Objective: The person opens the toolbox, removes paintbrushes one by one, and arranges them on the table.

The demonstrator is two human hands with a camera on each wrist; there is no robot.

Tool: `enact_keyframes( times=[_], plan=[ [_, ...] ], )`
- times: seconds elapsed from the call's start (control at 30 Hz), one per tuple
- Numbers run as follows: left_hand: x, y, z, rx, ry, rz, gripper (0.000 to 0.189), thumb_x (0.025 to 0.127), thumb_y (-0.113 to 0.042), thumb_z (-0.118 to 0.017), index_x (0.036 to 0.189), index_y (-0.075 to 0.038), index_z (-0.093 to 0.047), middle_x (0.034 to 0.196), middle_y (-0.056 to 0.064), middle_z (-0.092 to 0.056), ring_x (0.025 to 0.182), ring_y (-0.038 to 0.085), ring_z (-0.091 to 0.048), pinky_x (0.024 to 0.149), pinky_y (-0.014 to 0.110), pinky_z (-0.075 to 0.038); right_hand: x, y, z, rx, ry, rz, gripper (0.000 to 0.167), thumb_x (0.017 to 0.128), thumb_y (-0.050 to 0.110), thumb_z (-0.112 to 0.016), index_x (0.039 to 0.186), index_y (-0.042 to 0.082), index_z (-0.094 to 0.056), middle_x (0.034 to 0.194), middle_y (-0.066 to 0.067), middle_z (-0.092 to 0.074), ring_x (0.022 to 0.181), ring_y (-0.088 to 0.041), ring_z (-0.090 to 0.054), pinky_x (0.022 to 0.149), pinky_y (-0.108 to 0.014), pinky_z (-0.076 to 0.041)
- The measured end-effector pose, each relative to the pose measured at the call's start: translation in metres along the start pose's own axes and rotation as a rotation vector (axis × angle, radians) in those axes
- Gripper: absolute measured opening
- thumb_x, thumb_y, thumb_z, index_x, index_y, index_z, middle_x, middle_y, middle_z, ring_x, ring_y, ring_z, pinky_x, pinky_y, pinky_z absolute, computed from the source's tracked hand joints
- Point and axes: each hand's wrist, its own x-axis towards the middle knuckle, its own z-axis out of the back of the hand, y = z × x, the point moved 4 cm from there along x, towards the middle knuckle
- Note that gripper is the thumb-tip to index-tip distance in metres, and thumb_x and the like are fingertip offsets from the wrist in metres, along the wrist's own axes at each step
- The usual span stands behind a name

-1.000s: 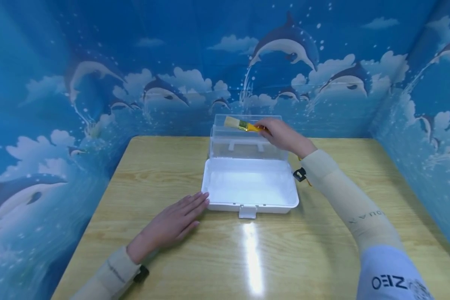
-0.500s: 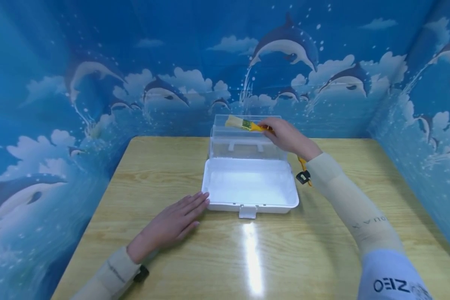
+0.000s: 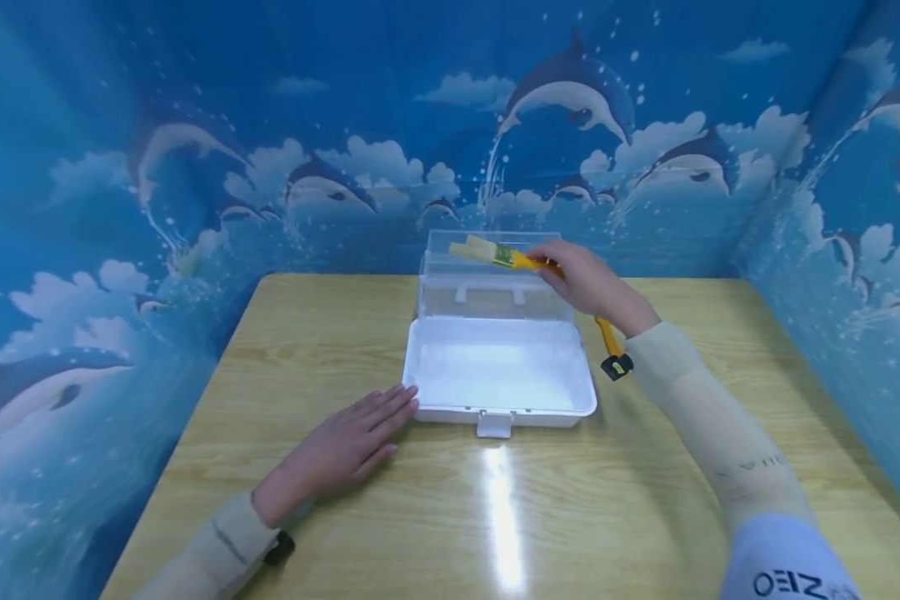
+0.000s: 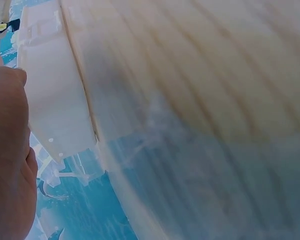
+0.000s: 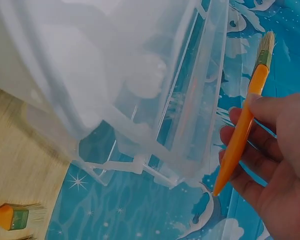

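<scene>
My right hand (image 3: pixel 588 279) holds a paintbrush (image 5: pixel 242 125) with an orange handle, green ferrule and pale bristles. In the head view it is raised in front of the open clear lid (image 3: pixel 487 292), its bristles pointing left. A second pale bristle shape shows beside them; I cannot tell whether it is a reflection. Below stands a white plastic box (image 3: pixel 498 367) with its interior bare. My left hand (image 3: pixel 341 442) lies with straight fingers at the box's front left corner, fingertips touching its side. In the left wrist view, part of that hand is seen next to the box.
More brushes lie on the wooden table (image 3: pixel 307 333) right of the box: an orange handle (image 3: pixel 607 337) shows partly behind my right wrist, and a brush head (image 5: pixel 22 218) appears in the right wrist view. A dolphin-print backdrop (image 3: pixel 390 100) encloses the table's back and sides.
My right hand has drifted slightly right and down with the paintbrush, uncovering more of the orange handle on the table. My left hand and the box have stayed still.
</scene>
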Motion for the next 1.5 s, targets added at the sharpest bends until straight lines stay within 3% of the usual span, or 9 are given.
enact_keyframes(
  times=[0.3,0.63,0.87,1.3,1.5],
  plan=[
    [0.0,0.001,-0.001,-0.033,0.021,0.016,0.063,0.108,-0.034,-0.046,0.163,-0.014,-0.021,0.171,0.001,-0.013,0.157,0.019,-0.017,0.128,0.041,-0.021,-0.015,-0.001,-0.001,-0.02,-0.025,-0.005,0.036,0.105,0.01,-0.056,0.141,0.009,-0.059,0.132,-0.013,-0.063,0.115,-0.03,-0.061,0.098,-0.049,-0.056],
    [0.001,0.0,-0.002,-0.035,0.029,0.018,0.062,0.109,-0.035,-0.044,0.163,-0.013,-0.021,0.171,0.002,-0.014,0.157,0.019,-0.017,0.128,0.04,-0.021,-0.035,-0.001,0.0,-0.028,-0.056,-0.019,0.041,0.104,0.009,-0.058,0.145,0.01,-0.056,0.136,-0.014,-0.062,0.12,-0.031,-0.06,0.101,-0.052,-0.055],
    [0.001,0.0,0.0,-0.047,0.043,0.029,0.063,0.109,-0.035,-0.044,0.163,-0.014,-0.02,0.171,0.001,-0.013,0.157,0.019,-0.017,0.128,0.039,-0.02,-0.044,-0.007,-0.003,-0.008,-0.083,0.0,0.036,0.103,0.009,-0.06,0.139,0.009,-0.06,0.128,-0.012,-0.065,0.107,-0.027,-0.063,0.091,-0.047,-0.059],
    [0.001,-0.002,0.003,-0.054,0.061,0.032,0.062,0.109,-0.036,-0.042,0.163,-0.014,-0.019,0.171,0.002,-0.013,0.157,0.02,-0.018,0.128,0.041,-0.022,-0.059,-0.013,0.0,0.025,-0.136,-0.038,0.034,0.104,0.009,-0.057,0.138,0.006,-0.059,0.133,-0.015,-0.062,0.116,-0.033,-0.062,0.094,-0.052,-0.059],
    [0.001,-0.002,0.002,-0.035,0.053,0.038,0.063,0.109,-0.038,-0.042,0.163,-0.016,-0.018,0.171,0.001,-0.013,0.157,0.02,-0.019,0.127,0.042,-0.023,-0.065,-0.017,0.004,0.026,-0.168,-0.047,0.033,0.105,0.01,-0.056,0.137,0.005,-0.06,0.128,-0.016,-0.063,0.109,-0.031,-0.062,0.09,-0.051,-0.059]
  ],
)
